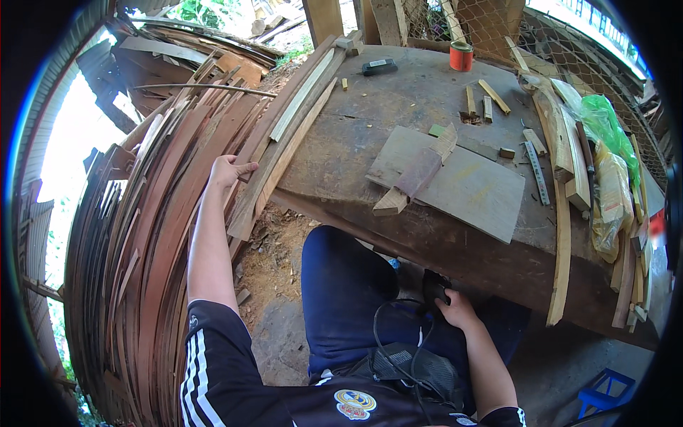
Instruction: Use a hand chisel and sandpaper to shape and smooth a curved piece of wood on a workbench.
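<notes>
My left hand reaches out at the left and closes on the near end of a reddish-brown wooden strip. Beside that strip, paler strips lie lengthwise along the workbench's left edge. Down by my thigh, my right hand is closed on a small black object whose kind I cannot make out. A black cable loops from near it toward a dark mesh pouch at my lap. On the bench, a wooden block wrapped in brown sandpaper rests across a flat grey board.
A tall stack of planks fills the left side. The workbench carries an orange-red can, a black device, a short ruler and wood offcuts. Plastic bags and strips line its right. A blue stool stands lower right.
</notes>
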Tool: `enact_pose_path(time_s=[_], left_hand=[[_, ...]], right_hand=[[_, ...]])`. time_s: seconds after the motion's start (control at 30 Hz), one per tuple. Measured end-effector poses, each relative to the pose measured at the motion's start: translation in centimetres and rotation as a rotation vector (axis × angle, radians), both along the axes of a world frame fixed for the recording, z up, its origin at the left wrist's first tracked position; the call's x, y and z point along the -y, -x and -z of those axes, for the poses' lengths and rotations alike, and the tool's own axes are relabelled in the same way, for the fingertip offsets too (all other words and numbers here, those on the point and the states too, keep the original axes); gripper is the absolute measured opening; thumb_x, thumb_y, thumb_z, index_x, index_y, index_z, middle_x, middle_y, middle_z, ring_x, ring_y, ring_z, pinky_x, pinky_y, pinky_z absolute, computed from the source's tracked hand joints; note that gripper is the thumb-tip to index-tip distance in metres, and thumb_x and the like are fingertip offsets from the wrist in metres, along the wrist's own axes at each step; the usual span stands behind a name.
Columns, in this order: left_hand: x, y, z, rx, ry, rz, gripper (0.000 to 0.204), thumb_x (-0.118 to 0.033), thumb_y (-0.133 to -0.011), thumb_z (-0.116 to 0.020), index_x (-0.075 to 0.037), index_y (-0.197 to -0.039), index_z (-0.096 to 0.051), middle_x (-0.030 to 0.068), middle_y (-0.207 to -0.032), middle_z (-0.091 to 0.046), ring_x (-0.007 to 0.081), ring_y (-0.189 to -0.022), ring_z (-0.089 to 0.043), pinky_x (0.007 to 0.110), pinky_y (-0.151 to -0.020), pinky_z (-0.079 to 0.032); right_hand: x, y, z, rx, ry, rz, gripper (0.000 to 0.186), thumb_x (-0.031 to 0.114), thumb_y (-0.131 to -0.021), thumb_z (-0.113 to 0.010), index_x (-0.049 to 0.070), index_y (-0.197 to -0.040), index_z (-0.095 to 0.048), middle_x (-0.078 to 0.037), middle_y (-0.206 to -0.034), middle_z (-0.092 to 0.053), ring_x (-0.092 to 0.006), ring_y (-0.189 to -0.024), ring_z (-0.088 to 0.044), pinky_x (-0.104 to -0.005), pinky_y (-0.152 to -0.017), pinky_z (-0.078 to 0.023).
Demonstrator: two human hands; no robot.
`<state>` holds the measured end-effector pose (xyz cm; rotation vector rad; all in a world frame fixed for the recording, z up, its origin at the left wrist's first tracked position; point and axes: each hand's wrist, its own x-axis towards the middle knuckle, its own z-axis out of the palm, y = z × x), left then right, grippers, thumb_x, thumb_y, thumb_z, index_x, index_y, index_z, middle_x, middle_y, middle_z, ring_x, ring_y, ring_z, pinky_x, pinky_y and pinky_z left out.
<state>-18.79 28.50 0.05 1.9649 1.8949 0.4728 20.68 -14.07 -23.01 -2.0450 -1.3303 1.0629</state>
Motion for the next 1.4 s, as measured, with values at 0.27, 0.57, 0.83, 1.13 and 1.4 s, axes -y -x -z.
enact_pose_path(time_s=[0.27, 0.57, 0.83, 1.13, 1.4], left_hand=[[-1.9, 3.2, 1.2, -0.061, -0.347, 0.096, 0.076, -0.035, -0.061, -0.091, 0.008, -0.112, -0.055, 0.0167, -0.106, -0.064, 0.0236, -0.083, -0.068, 0.033, -0.075, -0.053], [2.8, -0.9, -6.2, 0.49, 0.283, 0.177, 0.046, -0.01, -0.088, -0.065, 0.006, -0.125, -0.043, 0.0188, -0.101, -0.063, 0.0234, -0.077, -0.069, 0.036, -0.061, -0.06], [8.4, -3.6, -7.1, 1.21, 0.404, 0.482, 0.058, -0.007, -0.086, -0.057, 0.01, -0.136, -0.033, 0.0294, -0.131, -0.048, 0.0433, -0.121, -0.05, 0.05, -0.093, -0.054], [10.9, -3.3, -1.8, 1.734, -0.045, 0.12, 0.064, -0.017, -0.074, -0.055, 0.007, -0.131, -0.039, 0.0226, -0.133, -0.05, 0.0443, -0.121, -0.051, 0.06, -0.098, -0.049], [13.2, -1.5, -1.3, 1.96, -0.297, -0.094, 0.064, -0.017, -0.07, -0.058, 0.005, -0.128, -0.041, 0.0218, -0.13, -0.05, 0.045, -0.119, -0.051, 0.065, -0.097, -0.047]], right_hand=[[-0.5, 0.2, 0.7, 0.017, 0.003, -0.032, 0.032, 0.028, -0.086, -0.064, 0.0, -0.101, -0.064, -0.026, -0.1, -0.065, -0.0407, -0.099, -0.062, -0.0424, -0.086, -0.049], [-0.1, 0.0, 0.8, 0.01, 0.026, -0.014, 0.034, 0.029, -0.086, -0.064, 0.0, -0.104, -0.064, -0.025, -0.102, -0.065, -0.0393, -0.1, -0.062, -0.0417, -0.087, -0.049], [0.2, -0.2, 1.6, -0.006, -0.004, -0.042, 0.028, 0.026, -0.085, -0.064, 0.003, -0.102, -0.065, -0.023, -0.097, -0.066, -0.0383, -0.095, -0.063, -0.0432, -0.082, -0.05], [0.3, 0.0, 2.4, -0.01, -0.021, -0.025, 0.026, 0.024, -0.085, -0.065, 0.002, -0.099, -0.065, -0.023, -0.094, -0.066, -0.0385, -0.09, -0.064, -0.0418, -0.079, -0.051], [0.7, 0.0, 2.1, -0.005, -0.009, -0.013, 0.03, 0.029, -0.087, -0.063, 0.002, -0.099, -0.064, -0.024, -0.096, -0.066, -0.0392, -0.093, -0.063, -0.044, -0.082, -0.05]])
